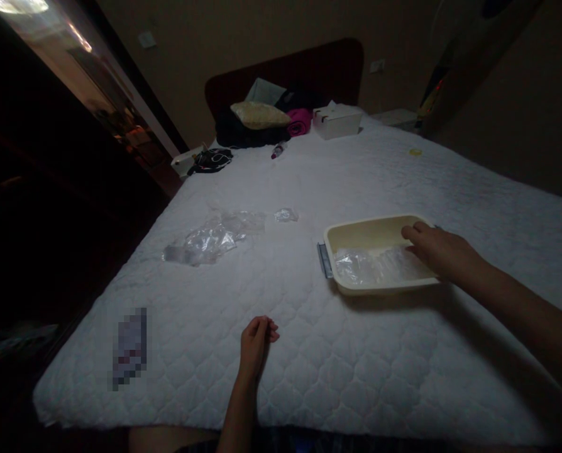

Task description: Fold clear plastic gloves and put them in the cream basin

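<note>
My right hand [434, 247] reaches over the right end of a cream plastic bin [385, 290] with grey side handles. Its fingers are bent, with a gap between fingertips and thumb and nothing visible in them. Clear plastic bags [368, 267] lie inside the bin, just left of this hand. My left hand [257, 333] rests on the white quilted bed cover [309, 377] near its front edge. Its fingers are curled closed, with nothing seen in them. Crumpled clear plastic [217, 239] is spread on the cover at the left, with a smaller clear piece [285, 215] beside it.
A blurred-out flat item [130, 348] lies at the front left. Toward the headboard [328, 66] are a pillow [259, 116], a pink roll [299, 122], a white box [336, 123], a bottle [278, 150] and a dark bundle with cords [211, 160]. A yellow ring [415, 152] lies far right.
</note>
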Demonstrator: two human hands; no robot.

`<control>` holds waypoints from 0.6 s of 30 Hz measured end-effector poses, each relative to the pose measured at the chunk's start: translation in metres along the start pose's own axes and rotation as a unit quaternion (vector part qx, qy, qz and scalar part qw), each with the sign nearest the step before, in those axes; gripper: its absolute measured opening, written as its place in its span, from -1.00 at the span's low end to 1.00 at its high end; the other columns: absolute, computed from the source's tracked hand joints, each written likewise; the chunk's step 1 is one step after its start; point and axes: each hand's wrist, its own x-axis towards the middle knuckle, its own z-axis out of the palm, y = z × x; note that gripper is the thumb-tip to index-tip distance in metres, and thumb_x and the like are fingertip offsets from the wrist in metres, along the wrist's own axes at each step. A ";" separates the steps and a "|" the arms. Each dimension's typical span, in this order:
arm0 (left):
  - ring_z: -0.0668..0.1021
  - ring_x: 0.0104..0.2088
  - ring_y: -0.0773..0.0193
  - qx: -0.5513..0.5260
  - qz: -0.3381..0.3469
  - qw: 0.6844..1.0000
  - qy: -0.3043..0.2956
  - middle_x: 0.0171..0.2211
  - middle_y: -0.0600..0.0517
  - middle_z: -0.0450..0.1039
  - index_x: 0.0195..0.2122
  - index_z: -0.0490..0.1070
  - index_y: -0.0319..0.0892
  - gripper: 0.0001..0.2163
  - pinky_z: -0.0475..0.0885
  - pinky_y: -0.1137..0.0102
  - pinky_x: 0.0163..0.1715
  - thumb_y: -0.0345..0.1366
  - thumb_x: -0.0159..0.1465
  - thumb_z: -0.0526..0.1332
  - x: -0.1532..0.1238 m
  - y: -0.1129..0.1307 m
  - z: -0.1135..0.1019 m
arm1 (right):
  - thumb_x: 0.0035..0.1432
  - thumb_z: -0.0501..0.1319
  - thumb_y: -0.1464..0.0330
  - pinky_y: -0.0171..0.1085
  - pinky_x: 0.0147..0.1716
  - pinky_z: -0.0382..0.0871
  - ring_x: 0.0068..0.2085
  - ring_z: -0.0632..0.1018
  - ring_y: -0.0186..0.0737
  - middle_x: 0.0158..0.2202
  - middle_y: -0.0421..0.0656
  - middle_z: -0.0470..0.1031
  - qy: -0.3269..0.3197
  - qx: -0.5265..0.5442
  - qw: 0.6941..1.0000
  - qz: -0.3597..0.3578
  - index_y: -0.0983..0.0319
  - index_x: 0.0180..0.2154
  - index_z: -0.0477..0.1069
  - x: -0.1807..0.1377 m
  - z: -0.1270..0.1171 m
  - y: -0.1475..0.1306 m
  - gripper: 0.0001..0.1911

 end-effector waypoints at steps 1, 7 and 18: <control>0.46 -0.60 0.41 -0.001 0.000 1.000 0.002 -0.55 0.04 0.45 -0.45 0.39 -0.27 -0.67 0.39 0.49 -0.54 -0.04 0.04 0.27 0.000 0.000 0.000 | 0.09 0.11 0.44 -0.29 -0.47 0.11 -0.33 0.43 -0.18 -0.25 0.01 0.42 -0.026 0.041 0.999 0.006 0.24 -0.27 0.28 0.005 0.003 0.003 -0.90; 0.44 -0.61 0.41 -0.003 0.014 1.000 0.002 -0.57 0.04 0.44 -0.47 0.39 -0.28 -0.67 0.38 0.49 -0.58 -0.04 0.04 0.27 0.000 0.000 0.002 | -0.13 0.23 0.51 -0.33 -0.51 0.12 -0.49 0.41 -0.27 -0.53 -0.16 0.41 -0.186 0.212 0.959 0.015 0.22 -0.47 0.28 0.026 0.028 0.014 -0.85; 0.43 -0.61 0.43 -0.006 0.003 1.000 0.004 -0.57 0.06 0.43 -0.47 0.39 -0.27 -0.67 0.37 0.51 -0.57 -0.05 0.04 0.28 -0.001 0.004 0.004 | -0.26 0.22 0.58 -0.31 -0.49 0.15 -0.51 0.42 -0.25 -0.57 -0.17 0.41 -0.182 0.248 0.951 -0.004 0.18 -0.56 0.23 0.033 0.062 0.013 -0.76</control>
